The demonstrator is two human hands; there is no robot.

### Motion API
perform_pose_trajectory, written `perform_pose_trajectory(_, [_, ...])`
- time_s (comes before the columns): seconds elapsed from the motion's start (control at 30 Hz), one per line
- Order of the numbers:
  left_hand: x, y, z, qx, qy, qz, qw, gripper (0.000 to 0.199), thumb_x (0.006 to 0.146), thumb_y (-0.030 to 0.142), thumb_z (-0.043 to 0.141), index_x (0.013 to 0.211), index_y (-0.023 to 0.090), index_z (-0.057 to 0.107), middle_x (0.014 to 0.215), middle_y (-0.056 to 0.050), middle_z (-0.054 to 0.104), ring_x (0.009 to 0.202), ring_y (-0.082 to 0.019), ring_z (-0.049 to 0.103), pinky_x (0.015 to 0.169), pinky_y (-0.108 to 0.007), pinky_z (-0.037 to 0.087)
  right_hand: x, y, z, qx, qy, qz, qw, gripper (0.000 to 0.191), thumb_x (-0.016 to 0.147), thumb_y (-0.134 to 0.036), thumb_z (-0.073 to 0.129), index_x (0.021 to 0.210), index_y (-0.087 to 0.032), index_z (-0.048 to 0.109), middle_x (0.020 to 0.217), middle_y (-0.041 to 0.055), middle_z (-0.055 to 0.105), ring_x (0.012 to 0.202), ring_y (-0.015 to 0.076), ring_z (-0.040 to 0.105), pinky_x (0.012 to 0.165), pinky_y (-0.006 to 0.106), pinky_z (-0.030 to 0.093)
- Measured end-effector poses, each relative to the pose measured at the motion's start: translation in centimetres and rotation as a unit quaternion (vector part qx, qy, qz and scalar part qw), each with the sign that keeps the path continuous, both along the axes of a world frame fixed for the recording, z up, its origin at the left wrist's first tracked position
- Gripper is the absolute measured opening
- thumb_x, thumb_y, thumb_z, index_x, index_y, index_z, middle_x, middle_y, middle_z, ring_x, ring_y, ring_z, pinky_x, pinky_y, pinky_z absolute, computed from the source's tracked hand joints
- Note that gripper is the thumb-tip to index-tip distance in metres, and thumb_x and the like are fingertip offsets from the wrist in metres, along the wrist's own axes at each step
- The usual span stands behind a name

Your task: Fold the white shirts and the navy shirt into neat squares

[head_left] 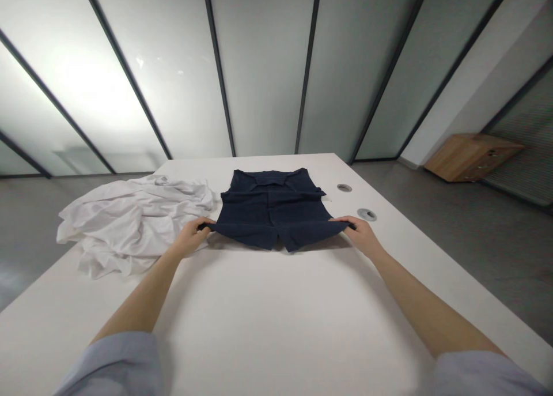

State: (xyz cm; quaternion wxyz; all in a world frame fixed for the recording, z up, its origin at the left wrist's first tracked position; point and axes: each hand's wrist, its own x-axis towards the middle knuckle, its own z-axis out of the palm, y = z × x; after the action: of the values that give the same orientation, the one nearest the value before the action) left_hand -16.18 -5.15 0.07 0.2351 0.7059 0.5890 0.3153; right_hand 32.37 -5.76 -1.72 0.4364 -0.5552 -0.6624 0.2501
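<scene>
A dark navy pair of shorts (298, 207) lies spread on the white table (276, 304), its two legs toward me with a small gap between them. Its far part is folded or bunched across. My left hand (190, 236) pinches the near left corner of the hem, and my right hand (360, 234) pinches the near right corner. Between both hands the hem is stretched and slightly raised, casting a shadow below. A crumpled white cloth (133, 217) lies just left of the shorts, partly behind my left hand.
Two round metal cable grommets (367, 214) are set in the table's right side. Frosted glass panels (263, 67) with dark frames stand beyond the far edge. A wooden cabinet (470, 157) rests on the grey floor at the right.
</scene>
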Motion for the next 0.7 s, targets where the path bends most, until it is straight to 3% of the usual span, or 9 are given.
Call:
perform_pose_trajectory(0.1, [0.0, -0.9, 0.9, -0.02, -0.109, -0.044, 0.993, 0.027, 0.071, 0.042, 0.056, 0.078, 0.019, 0.065, 0.101, -0.007, 0.07, 0.094, -0.023, 0.061, 0.085, -0.033, 0.048, 0.7, -0.7, 1.2, -0.02, 0.014, 0.013, 1.0, 0.023, 0.071, -0.038, 0.06, 0.082, -0.022, 0.072, 0.085, 0.0047, 0.074, 0.084, 0.0246, 0.066, 0.083, 0.039, 0.05])
perform_pose_trajectory(0.27, [-0.1, -1.6, 3.1, -0.146, -0.182, -0.095, 0.968, 0.026, 0.067, 0.046, 0.062, 0.072, 0.02, 0.063, 0.066, -0.001, 0.062, 0.065, -0.017, 0.057, 0.062, -0.029, 0.048, 1.5, -0.9, 4.2, -0.108, 0.035, 0.098, 0.989, 0.023, 0.067, -0.04, 0.063, 0.076, -0.02, 0.072, 0.077, 0.004, 0.072, 0.074, 0.0221, 0.065, 0.07, 0.033, 0.051])
perform_pose_trajectory(0.37, [-0.2, -1.2, 4.3, -0.21, -0.23, -0.117, 0.943, 0.027, 0.062, 0.045, 0.067, 0.071, 0.02, 0.061, 0.063, -0.001, 0.059, 0.06, -0.016, 0.056, 0.056, -0.028, 0.046, 1.7, -0.2, 6.3, -0.174, 0.073, 0.146, 0.971, 0.02, 0.064, -0.037, 0.065, 0.071, -0.019, 0.069, 0.069, 0.0042, 0.068, 0.066, 0.0211, 0.063, 0.061, 0.03, 0.05])
perform_pose_trajectory(0.47, [0.0, 0.5, 4.8, -0.208, -0.294, -0.114, 0.926, 0.031, 0.057, 0.045, 0.07, 0.069, 0.019, 0.059, 0.061, -0.001, 0.059, 0.057, -0.016, 0.057, 0.054, -0.028, 0.047, 1.4, 1.5, 7.6, -0.198, 0.12, 0.177, 0.957, 0.018, 0.062, -0.034, 0.064, 0.069, -0.018, 0.066, 0.067, 0.005, 0.067, 0.064, 0.0208, 0.063, 0.059, 0.03, 0.05])
perform_pose_trajectory(0.53, [0.6, 2.4, 4.5, -0.153, -0.325, -0.073, 0.931, 0.032, 0.058, 0.044, 0.07, 0.073, 0.018, 0.061, 0.066, -0.002, 0.064, 0.061, -0.017, 0.061, 0.058, -0.029, 0.05, 0.7, 3.4, 7.5, -0.163, 0.153, 0.155, 0.962, 0.018, 0.064, -0.034, 0.063, 0.072, -0.019, 0.065, 0.072, 0.0054, 0.068, 0.068, 0.0211, 0.065, 0.064, 0.03, 0.051])
perform_pose_trajectory(0.6, [1.6, 4.9, 3.6, -0.09, -0.334, 0.012, 0.938, 0.035, 0.063, 0.043, 0.068, 0.085, 0.016, 0.064, 0.077, -0.005, 0.069, 0.07, -0.019, 0.065, 0.064, -0.03, 0.053, -0.3, 5.9, 6.7, -0.124, 0.172, 0.097, 0.972, 0.018, 0.067, -0.032, 0.061, 0.079, -0.019, 0.064, 0.079, 0.0057, 0.07, 0.075, 0.0212, 0.066, 0.069, 0.03, 0.052])
perform_pose_trajectory(0.7, [3.2, 8.3, 1.4, -0.086, -0.229, 0.135, 0.96, 0.034, 0.072, 0.04, 0.061, 0.094, 0.014, 0.064, 0.08, -0.006, 0.071, 0.074, -0.019, 0.067, 0.067, -0.03, 0.054, -2.1, 9.5, 4.2, -0.125, 0.113, -0.027, 0.985, 0.021, 0.077, -0.032, 0.053, 0.085, -0.017, 0.065, 0.081, 0.0072, 0.072, 0.077, 0.0223, 0.067, 0.07, 0.033, 0.053])
